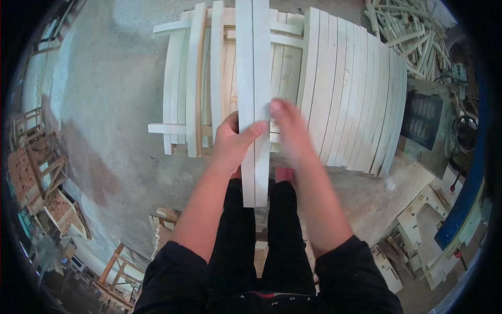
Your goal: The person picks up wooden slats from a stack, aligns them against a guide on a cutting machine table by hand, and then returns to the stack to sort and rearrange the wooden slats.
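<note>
Two long pale wooden planks (253,68) lie side by side in front of me, pointing away from my body. My left hand (235,141) is closed around their left side, its thumb pressed across the top faces near the seam. At the right edge of the planks is my right hand (290,123), smeared by motion. One of its fingertips appears beside the right plank, but I cannot tell whether it touches. The planks' near ends reach back over my legs, and the far ends run out of the top of the view.
Beneath and right is a stack of upright-edged boards (345,94). Looser planks (193,83) rest on crosspieces at left. A heap of thin offcuts (413,36) lies far right. Wooden frames (123,275) stand lower left; a machine with a blue edge (460,209) is at right.
</note>
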{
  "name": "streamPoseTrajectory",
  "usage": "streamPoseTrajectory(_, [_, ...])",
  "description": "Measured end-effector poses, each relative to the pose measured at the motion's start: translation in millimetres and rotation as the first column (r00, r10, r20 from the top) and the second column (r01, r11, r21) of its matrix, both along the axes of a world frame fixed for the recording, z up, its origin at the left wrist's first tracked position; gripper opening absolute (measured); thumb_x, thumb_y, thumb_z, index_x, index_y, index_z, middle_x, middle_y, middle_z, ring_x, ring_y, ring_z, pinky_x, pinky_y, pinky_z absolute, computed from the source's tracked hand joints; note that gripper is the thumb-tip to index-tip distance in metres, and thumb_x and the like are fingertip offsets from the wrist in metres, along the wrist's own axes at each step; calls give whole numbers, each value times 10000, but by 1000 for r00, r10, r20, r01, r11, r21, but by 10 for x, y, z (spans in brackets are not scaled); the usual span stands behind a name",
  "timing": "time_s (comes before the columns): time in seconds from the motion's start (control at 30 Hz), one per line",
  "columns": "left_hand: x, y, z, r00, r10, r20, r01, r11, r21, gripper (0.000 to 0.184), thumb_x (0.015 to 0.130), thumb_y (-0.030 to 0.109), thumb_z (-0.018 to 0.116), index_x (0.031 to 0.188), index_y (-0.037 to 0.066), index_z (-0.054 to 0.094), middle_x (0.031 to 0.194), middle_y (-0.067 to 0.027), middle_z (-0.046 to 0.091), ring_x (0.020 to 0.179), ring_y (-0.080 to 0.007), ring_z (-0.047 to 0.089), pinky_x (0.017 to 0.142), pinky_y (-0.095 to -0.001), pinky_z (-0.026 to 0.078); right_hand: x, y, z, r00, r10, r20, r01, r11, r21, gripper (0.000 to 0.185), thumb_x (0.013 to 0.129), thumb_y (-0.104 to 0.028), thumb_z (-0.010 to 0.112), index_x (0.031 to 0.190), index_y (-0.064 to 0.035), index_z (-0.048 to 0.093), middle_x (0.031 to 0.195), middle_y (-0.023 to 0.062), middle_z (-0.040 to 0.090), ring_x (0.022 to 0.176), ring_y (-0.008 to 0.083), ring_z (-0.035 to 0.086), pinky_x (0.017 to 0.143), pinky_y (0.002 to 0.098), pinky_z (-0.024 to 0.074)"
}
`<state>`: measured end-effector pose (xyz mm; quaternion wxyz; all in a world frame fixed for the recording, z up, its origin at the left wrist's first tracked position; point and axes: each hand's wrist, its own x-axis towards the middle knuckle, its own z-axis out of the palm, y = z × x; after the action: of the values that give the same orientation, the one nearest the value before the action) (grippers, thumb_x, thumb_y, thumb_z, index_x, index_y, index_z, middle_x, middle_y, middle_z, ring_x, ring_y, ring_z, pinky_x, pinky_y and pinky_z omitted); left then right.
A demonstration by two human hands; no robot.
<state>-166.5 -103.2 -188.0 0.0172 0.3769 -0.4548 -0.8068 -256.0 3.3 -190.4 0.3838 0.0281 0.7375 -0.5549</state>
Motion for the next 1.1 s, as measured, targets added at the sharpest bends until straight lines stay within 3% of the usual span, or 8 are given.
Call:
streamPoseTrajectory(0.07, [148,-107,22,999,25,-27,-25,1000,17,461,794,230,722,1108,-52,537,1013,-105,619,899,-133,574,802,-274,462,366,-304,43,924,-230,307,304,926,-222,514,893,-408,546,1124,52,551,1042,138,555,952,209,520,865,320,413])
streamPoseTrajectory(0.1, [229,-172,-1,999,37,5,-37,999,-36,465,800,237,719,1116,-50,533,1017,-101,619,913,-133,569,814,-276,456,455,-389,-26,927,-223,302,298,927,-228,514,893,-408,546,1124,52,551,1042,138,555,952,209,520,865,320,413])
streamPoseTrajectory(0.17, [346,-278,-2,996,63,64,-56,992,-115,469,831,278,691,1135,-38,526,1035,-93,615,949,-137,554,843,-278,437,598,-536,-167,979,-201,34,204,956,-213,441,908,-368,540,1052,46,584,954,113,576,846,167,532,758,297,443])
streamPoseTrajectory(0.37, [512,-483,9,985,140,101,-123,979,-162,483,871,362,622,1125,-38,527,1033,-106,608,931,-149,557,816,-284,440,666,-904,24,997,-34,73,49,975,-215,382,910,-326,546,983,45,594,750,45,569,661,100,504,595,249,432])
streamPoseTrajectory(0.63, [526,-893,-10,976,97,193,-53,973,-224,482,885,397,589,1077,-44,558,929,-88,615,837,-138,541,753,-275,437,679,-1114,30,995,-73,63,80,989,-128,381,927,-349,511,960,22,591,725,20,532,663,95,460,612,256,407])
streamPoseTrajectory(0.83, [370,-1355,-254,958,77,278,104,807,-581,615,806,458,647,1152,-41,551,764,-57,578,654,-127,516,612,-274,429,410,-1221,-259,993,-32,-113,32,999,5,394,930,-345,486,862,31,585,611,19,460,575,116,413,551,284,366])
streamPoseTrajectory(1.03, [225,-1401,-318,934,-34,355,237,803,-547,584,825,432,642,1166,-35,561,717,4,513,648,-79,450,595,-246,394,340,-1306,-497,976,-22,-216,38,997,70,409,903,-339,521,758,38,581,543,55,437,520,138,404,514,313,361])
streamPoseTrajectory(1.1, [204,-1372,-386,936,-35,350,237,799,-553,585,816,448,641,1148,-29,571,739,-34,550,671,-113,494,621,-263,418,356,-1297,-475,978,-35,-205,51,996,77,411,899,-342,526,763,41,583,536,59,442,518,149,416,519,319,368])
